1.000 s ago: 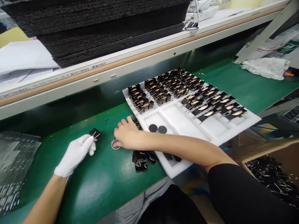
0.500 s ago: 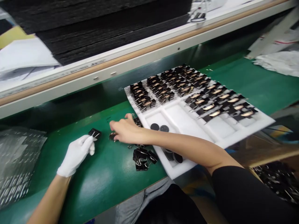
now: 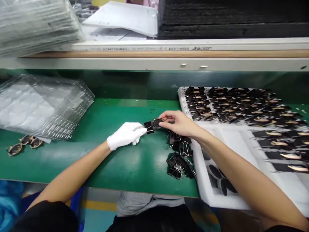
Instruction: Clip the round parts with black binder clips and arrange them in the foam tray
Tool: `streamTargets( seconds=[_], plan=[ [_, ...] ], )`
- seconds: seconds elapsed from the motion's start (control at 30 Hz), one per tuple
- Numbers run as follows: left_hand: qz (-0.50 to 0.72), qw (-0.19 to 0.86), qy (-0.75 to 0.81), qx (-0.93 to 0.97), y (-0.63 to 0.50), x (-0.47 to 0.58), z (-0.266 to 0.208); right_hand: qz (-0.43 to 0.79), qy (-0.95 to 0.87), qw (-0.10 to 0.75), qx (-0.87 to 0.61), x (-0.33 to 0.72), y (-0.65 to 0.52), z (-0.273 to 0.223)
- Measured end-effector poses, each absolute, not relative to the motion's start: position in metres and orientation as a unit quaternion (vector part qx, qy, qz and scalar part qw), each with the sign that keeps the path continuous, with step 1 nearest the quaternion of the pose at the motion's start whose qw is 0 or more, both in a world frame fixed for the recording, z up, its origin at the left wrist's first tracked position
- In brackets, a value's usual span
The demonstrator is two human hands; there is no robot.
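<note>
My left hand (image 3: 126, 134), in a white glove, is closed on the wire handles of a black binder clip (image 3: 149, 127). The clip's jaw end points right and meets a dark round lens piece (image 3: 157, 123) with a tan rim. That piece is pinched in the fingertips of my bare right hand (image 3: 174, 121); whether the clip grips its edge I cannot tell. Just below my right hand lies a pile of loose black binder clips (image 3: 178, 164) on the green table (image 3: 125, 169), against the tray's left side.
At right, a white foam tray (image 3: 201, 180) holds rows of clipped pieces (image 3: 227, 103) and loose dark oval lenses (image 3: 214, 171). Clear plastic trays (image 3: 45, 106) are stacked at left, near tan-rimmed round lenses (image 3: 15, 149). A shelf edge (image 3: 120, 63) runs across the back.
My view has swung left. My right hand has come from beside the clip pile to my left hand, bringing the lens piece against the clip, which my left hand still holds.
</note>
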State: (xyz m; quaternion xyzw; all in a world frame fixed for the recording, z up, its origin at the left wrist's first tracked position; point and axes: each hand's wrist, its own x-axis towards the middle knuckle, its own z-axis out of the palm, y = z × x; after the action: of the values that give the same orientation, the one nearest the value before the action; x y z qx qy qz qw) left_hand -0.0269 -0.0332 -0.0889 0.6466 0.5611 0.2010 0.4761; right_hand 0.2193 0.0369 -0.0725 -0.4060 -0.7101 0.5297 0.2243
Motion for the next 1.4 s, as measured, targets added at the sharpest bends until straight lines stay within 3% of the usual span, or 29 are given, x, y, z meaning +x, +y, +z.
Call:
streamTargets(
  seconds=[0.87,1.07,1.3,1.4],
  plan=[
    [0.192,0.486,0.539,0.661,-0.033,-0.026,-0.09,0.5,-0.749,0.174,-0.398,0.217,0.027,-0.067],
    [0.26,0.432,0.539,0.674,-0.039,-0.014,-0.1,0.52,-0.742,0.18,-0.382,0.217,0.025,-0.061],
    [0.333,0.509,0.531,0.589,-0.035,-0.014,-0.102,0.236,-0.912,-0.028,-0.335,0.249,0.024,-0.036],
    [0.354,0.531,0.52,0.568,-0.034,-0.017,-0.099,0.194,-0.916,-0.084,-0.341,0.246,0.021,-0.048]
  ],
)
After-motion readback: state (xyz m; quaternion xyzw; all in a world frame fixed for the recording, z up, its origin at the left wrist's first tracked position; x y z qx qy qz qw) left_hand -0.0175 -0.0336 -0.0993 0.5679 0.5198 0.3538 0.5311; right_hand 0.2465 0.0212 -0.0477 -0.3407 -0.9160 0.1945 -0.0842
